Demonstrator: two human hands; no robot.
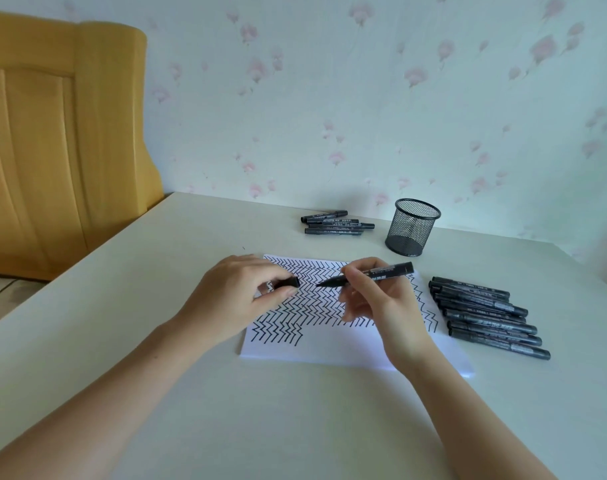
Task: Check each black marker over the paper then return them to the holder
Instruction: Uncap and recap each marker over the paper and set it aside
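Note:
My right hand (378,303) holds an uncapped black marker (385,272), its tip pointing left just above the white paper (329,351), which is covered in rows of black zigzag lines. My left hand (239,296) pinches the marker's black cap (290,282) a short way left of the tip. The black mesh holder (412,226) stands upright behind the paper and looks empty. Several capped black markers (489,317) lie in a row to the right of the paper. Another small group of markers (336,223) lies to the left of the holder.
The pale table (156,341) meets a flowered wall at the back. A yellow wooden piece of furniture (53,133) stands beyond the table's left edge.

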